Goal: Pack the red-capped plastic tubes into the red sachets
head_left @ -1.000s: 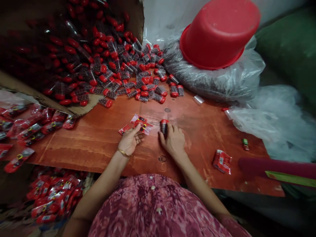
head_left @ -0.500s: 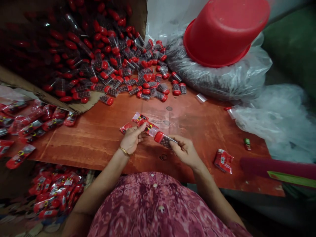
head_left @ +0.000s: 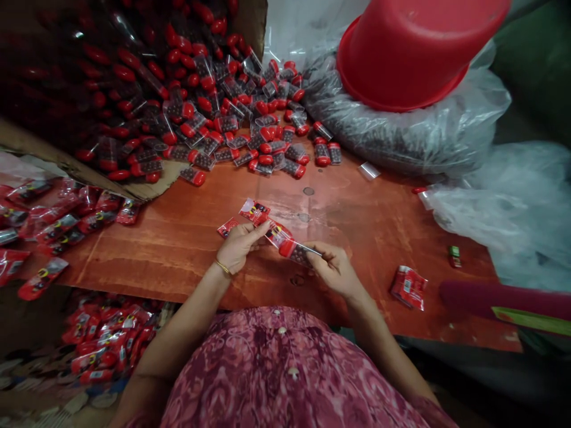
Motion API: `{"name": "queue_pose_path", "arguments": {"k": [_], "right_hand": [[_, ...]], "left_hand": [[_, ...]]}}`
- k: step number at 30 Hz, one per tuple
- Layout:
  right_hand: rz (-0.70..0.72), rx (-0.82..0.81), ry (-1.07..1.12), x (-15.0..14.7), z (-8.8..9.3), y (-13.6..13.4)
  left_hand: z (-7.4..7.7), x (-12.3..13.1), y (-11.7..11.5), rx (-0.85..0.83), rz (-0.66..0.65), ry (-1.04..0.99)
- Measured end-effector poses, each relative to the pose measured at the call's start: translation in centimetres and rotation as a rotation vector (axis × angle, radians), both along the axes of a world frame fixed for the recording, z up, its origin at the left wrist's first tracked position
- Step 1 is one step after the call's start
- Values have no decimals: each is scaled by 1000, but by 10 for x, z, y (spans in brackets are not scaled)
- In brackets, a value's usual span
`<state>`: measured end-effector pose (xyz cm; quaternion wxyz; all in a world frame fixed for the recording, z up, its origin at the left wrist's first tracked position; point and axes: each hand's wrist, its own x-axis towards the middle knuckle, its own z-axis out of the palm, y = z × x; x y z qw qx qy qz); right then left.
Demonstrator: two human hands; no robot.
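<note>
My right hand [head_left: 334,270] grips a small clear tube with a red cap [head_left: 295,252], full of dark beads, by its bottom end. The red cap points left into the open mouth of a clear and red plastic sleeve [head_left: 275,233]. My left hand [head_left: 238,246] pinches that sleeve, just above the red-brown wooden table [head_left: 178,238]. Two more flat red sleeves [head_left: 254,210] lie on the table right behind my left hand.
A heap of red-capped tubes [head_left: 250,125] spills from a cardboard box [head_left: 147,187] at the back left. Packed red sleeves [head_left: 57,220] pile at the left and below the table. An upturned red basin [head_left: 410,53] sits on a plastic bag [head_left: 401,137]. One red packet [head_left: 408,287] lies right.
My right hand lifted the tube from the table and turned it sideways. My left hand picked up a sleeve, and the tube's cap has come to the sleeve's mouth.
</note>
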<state>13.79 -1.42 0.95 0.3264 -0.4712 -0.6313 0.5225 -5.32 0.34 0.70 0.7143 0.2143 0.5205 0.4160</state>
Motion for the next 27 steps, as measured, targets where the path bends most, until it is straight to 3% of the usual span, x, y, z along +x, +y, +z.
{"name": "queue_pose_path", "arguments": {"k": [3,7,12,17,22,27], "right_hand": [[-18,13,-6,0,-2,1],[0,-1,5,-1,-7,1],[-117,13,40,-12,-22,-2],[-173,-177,169,-21,-35,-4],[-67,-199,202,-29,-32,0],[-160,-238,385,-47,-30,8]], "left_hand": [[2,3,0,47,-32,3],[4,9,-1,91,24,-15],[-3,26,-6,100,97,-31],[-13,37,-8,142,239,-41],[-13,36,-6,85,264,-101],[-8,33,-2,126,218,-92]]}}
